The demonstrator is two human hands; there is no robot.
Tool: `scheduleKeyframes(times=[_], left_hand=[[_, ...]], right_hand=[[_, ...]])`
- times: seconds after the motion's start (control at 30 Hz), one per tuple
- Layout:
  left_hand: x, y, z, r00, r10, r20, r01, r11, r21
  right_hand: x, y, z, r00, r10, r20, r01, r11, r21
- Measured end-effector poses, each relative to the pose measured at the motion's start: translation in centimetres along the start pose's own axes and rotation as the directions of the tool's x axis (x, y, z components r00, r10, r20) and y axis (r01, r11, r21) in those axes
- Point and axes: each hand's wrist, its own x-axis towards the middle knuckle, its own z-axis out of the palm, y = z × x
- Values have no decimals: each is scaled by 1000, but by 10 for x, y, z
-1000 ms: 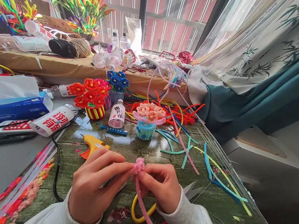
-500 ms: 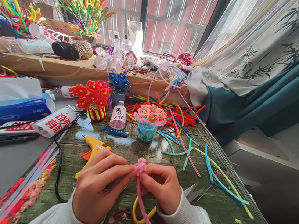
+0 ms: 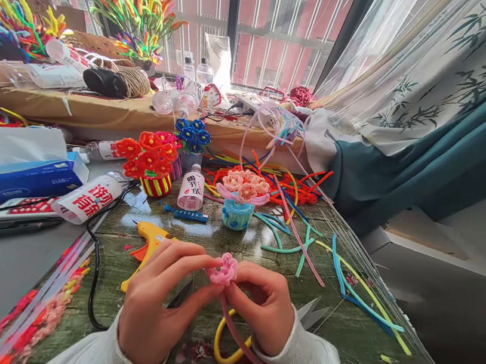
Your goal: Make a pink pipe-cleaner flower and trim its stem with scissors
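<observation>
Left hand [image 3: 153, 305] pinches the left edge of a pink looped piece [image 3: 227, 271] | right hand [image 3: 264, 308] pinches its right | piece sits between them above desk [image 3: 359, 349], likely held two-sided to steady its loops | glue gun [image 3: 149, 246] lies beside left hand, presumably within easy reach

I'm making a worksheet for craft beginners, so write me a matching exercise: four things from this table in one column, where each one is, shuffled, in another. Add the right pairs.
Things
1. Pink looped flower
2. Glue gun
3. Orange-red flowers
4. Pale pink flowers

Places
A. Lying on the table, partly hidden by the left hand
B. In a light blue pot
C. Held in the fingers of the left hand and the right hand
D. In a red-and-yellow striped pot

Right pairs: 1-C, 2-A, 3-D, 4-B
</observation>
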Motion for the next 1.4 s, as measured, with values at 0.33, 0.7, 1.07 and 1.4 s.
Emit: scheduleKeyframes(times=[0.33,0.7,1.07,1.4], left_hand=[[1,5,-2,996,78,-53,-78,997,-2],[0,4,-2,992,121,-46,-122,993,-4],[-2,2,-2,999,8,-46,-8,1000,-3],[-3,0,6,966,-227,125,258,882,-394]], right_hand=[[1,-7,2,982,-184,-30,178,974,-141],[1,-8,3,965,-263,-7,256,946,-199],[4,-8,3,954,-297,-43,285,940,-186],[2,-10,-3,945,-325,42,327,924,-197]])
